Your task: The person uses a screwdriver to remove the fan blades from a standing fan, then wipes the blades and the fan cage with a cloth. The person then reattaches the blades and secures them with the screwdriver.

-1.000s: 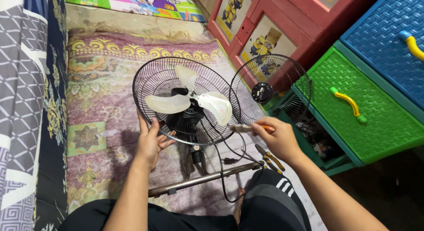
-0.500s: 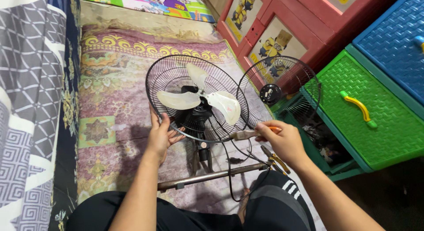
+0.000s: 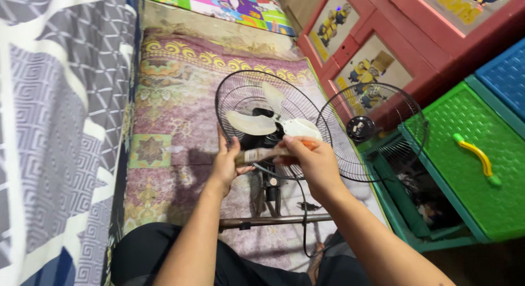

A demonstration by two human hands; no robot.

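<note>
While the left hand grips the fan cage holding white blades, the right hand pinches a paintbrush.

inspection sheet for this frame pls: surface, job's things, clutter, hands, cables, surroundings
Surface: patterned rug on the floor, worn.
Job's things: fan with pale blades in its rear grille; brush held across it; front grille detached, leaning at right.
Clutter: metal pole lying across the rug.
Hands: left hand on the brush's bristle end and grille rim; right hand grips the handle.
Cables: black cord runs down from the fan.
Surroundings: green crate lid, red cabinet, grey patterned bedding.
</note>
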